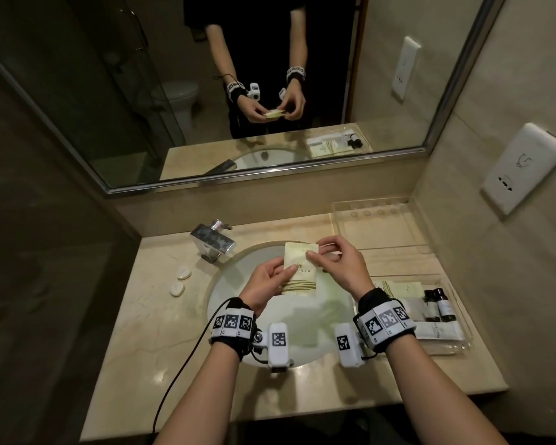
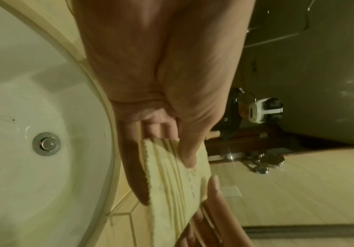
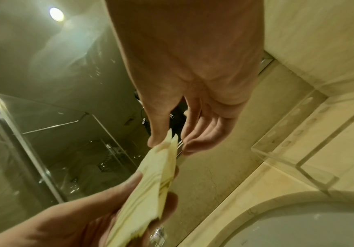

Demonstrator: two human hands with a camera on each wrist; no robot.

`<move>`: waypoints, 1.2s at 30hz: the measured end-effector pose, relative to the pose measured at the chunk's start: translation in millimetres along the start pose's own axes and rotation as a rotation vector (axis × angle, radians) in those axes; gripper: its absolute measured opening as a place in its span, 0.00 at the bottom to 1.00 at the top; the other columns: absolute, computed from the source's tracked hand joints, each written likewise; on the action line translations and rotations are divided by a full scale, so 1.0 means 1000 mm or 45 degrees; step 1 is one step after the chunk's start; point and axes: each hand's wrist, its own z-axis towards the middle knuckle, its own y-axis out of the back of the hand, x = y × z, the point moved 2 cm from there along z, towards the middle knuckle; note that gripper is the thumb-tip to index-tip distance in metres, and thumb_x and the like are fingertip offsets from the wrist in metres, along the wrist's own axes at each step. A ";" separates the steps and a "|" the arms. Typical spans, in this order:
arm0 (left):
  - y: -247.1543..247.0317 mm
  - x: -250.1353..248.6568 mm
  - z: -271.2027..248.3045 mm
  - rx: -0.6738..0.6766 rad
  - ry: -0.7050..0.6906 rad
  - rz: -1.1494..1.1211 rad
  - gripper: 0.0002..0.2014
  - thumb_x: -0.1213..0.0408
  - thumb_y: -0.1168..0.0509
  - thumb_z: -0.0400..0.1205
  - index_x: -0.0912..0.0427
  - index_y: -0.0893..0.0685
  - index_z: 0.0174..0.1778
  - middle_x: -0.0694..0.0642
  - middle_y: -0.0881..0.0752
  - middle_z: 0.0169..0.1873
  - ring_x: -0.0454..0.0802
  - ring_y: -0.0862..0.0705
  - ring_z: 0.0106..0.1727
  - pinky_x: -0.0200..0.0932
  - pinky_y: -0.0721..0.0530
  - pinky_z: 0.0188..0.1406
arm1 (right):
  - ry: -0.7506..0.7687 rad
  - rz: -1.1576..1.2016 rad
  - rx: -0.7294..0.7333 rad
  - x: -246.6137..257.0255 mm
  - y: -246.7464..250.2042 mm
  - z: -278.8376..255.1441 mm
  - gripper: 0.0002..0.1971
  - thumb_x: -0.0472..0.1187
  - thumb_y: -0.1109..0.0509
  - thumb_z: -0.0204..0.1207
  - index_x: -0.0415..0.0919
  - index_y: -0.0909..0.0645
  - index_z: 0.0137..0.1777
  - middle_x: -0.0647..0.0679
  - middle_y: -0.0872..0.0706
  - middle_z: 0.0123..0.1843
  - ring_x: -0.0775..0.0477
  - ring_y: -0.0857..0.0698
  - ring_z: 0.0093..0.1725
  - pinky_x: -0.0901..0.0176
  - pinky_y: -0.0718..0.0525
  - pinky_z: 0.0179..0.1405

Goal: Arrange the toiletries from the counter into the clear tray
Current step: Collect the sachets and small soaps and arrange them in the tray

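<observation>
Fingers [image 1: 313, 255] half-hiding pale sachet [image 1: 299, 268]

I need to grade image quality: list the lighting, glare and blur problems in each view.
Head view: dim, edges darken and bend, packet sharp. Left wrist view: greenish cast, left hand and packet soft with blur, sink shadowed. Right wrist view: ceiling lamp flares in the mirror, near packet blurred.
</observation>
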 end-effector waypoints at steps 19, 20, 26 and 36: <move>-0.152 0.070 0.085 0.032 0.304 0.224 0.17 0.74 0.27 0.75 0.71 0.21 0.59 0.64 0.14 0.41 0.56 0.14 0.41 0.41 0.11 0.37 | -0.515 -0.082 -0.379 -0.111 0.179 -0.037 0.04 0.39 0.24 0.75 0.41 0.12 0.48 0.45 0.10 0.36 0.49 0.13 0.37 0.61 0.13 0.40; -0.157 0.078 0.087 0.002 0.336 0.232 0.17 0.74 0.27 0.75 0.69 0.21 0.58 0.62 0.15 0.39 0.55 0.14 0.39 0.42 0.12 0.36 | -0.577 -0.093 -0.369 -0.120 0.185 -0.041 0.02 0.39 0.24 0.74 0.43 0.12 0.46 0.45 0.10 0.37 0.48 0.12 0.39 0.55 0.12 0.45; -0.184 0.117 0.098 -0.076 0.448 0.379 0.16 0.73 0.25 0.74 0.62 0.26 0.49 0.59 0.19 0.31 0.51 0.19 0.29 0.42 0.19 0.28 | -0.814 -0.123 -0.413 -0.152 0.204 -0.049 0.05 0.38 0.28 0.75 0.42 0.11 0.48 0.43 0.10 0.36 0.50 0.15 0.30 0.65 0.19 0.27; -0.214 0.128 0.115 -0.225 0.495 0.382 0.17 0.73 0.24 0.70 0.60 0.26 0.45 0.64 0.14 0.35 0.60 0.10 0.34 0.60 0.10 0.46 | -0.779 -0.244 -0.506 -0.158 0.214 -0.005 0.07 0.35 0.30 0.78 0.38 0.11 0.52 0.41 0.09 0.55 0.44 0.12 0.51 0.63 0.20 0.48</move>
